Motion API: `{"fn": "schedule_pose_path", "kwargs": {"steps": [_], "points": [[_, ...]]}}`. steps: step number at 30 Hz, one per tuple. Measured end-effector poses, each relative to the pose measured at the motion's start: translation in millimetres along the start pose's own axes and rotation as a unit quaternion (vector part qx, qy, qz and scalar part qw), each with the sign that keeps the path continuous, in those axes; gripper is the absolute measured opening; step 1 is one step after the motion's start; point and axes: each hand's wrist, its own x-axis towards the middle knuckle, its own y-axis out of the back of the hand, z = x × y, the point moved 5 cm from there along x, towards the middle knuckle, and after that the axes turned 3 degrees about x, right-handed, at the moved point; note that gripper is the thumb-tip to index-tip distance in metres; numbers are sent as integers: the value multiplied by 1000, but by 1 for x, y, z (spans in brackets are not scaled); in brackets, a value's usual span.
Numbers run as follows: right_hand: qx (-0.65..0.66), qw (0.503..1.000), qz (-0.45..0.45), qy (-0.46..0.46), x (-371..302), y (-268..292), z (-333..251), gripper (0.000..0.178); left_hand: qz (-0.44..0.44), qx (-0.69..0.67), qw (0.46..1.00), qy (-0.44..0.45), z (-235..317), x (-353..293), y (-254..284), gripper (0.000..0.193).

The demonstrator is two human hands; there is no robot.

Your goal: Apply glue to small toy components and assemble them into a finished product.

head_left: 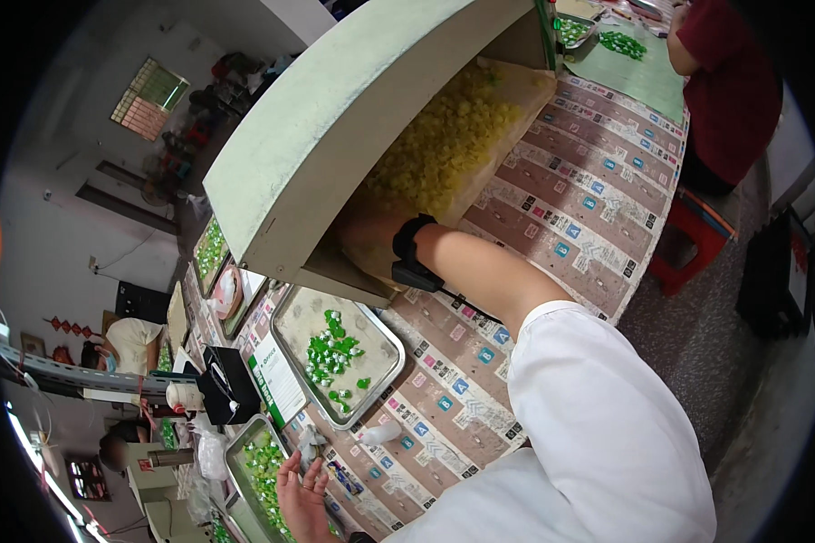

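My right arm, in a white sleeve with a black wrist strap [414, 253], reaches into a pale hooded box [281, 204]. In its shadow my right hand [369, 228] lies beside a heap of small yellow pieces [444, 136]; its fingers are hidden. At the lower left, my left hand [302, 500] is open, fingers apart, next to a metal tray [235, 448] of green and yellow pieces. Just beyond its fingertips is a small greyish, crumpled-looking item [311, 443]. Another metal tray [398, 357], holding small green and white pieces [330, 348], sits between my hands.
A small white bottle [382, 433] lies near the middle tray. Left of that tray are a green and white booklet [279, 380] and a black box [228, 385]. A person in a dark red top [729, 86] sits at the far right, beside a red stool [688, 240].
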Motion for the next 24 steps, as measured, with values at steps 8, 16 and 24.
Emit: {"fn": "schedule_pose_path", "kwargs": {"steps": [8, 16, 24], "points": [[-181, 980, -26, -81, -32, -3, -72, 41, -38, -38, 999, -3, 4, -16, 19, 37], [-225, 973, -41, 22, -3, -29, -29, 43, -21, -19, 1000, 6, 7, -19, 10, 34], [-193, 980, -34, -40, 4, 24, -53, 48, 17, 59, 998, 19, 2, -5, 7, 34]]}}
